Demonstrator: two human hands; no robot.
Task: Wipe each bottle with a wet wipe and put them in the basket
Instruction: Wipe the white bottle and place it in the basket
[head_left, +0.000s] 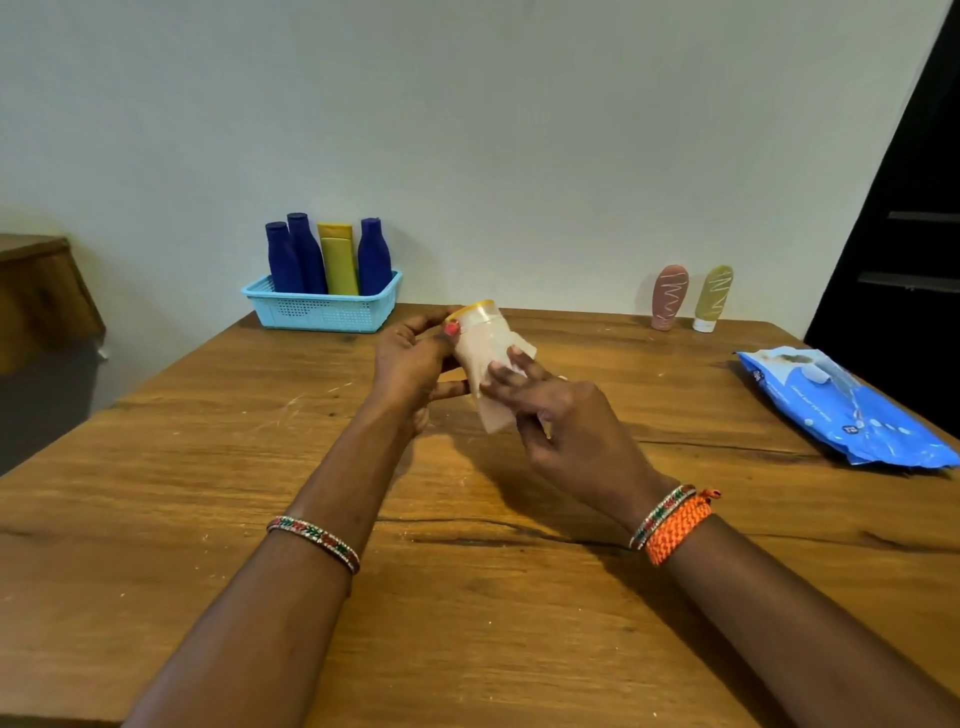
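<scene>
Table: big brown wooden table (208, 467) fills the lower frame, grain cracks running across it, a pale wall behind.
Wipes pack: blue plastic pack of wet wipes (841, 410) lies flat at the right edge of the table, well apart from the hands.
Basket: light blue perforated plastic basket (322, 312) sits at the far left of the table against the wall.
In the basket: three dark blue plastic bottles (374, 257) and one mustard-yellow flat bottle (337, 260) stand upright inside, packed side by side (the yellow one between blues).
Waiting bottles: a pink soft tube (670, 296) and an olive-yellow soft tube with a white cap (712, 297) stand cap-down at the far right by the wall, just beside each other.
Left hand: left hand (415, 364) is curled round the yellow-rimmed bottle (480, 312), thumb near the rim, holding it tilted above the table's middle.
Right hand: right hand (566, 421) has fingers spread and pressed onto the white wet wipe (488, 364), which is wrapped over the bottle's body so most of it is hidden.
Wrists: a beaded bangle (317, 540) on the left; a matching bangle and orange braided band (678, 527) on the right.
</scene>
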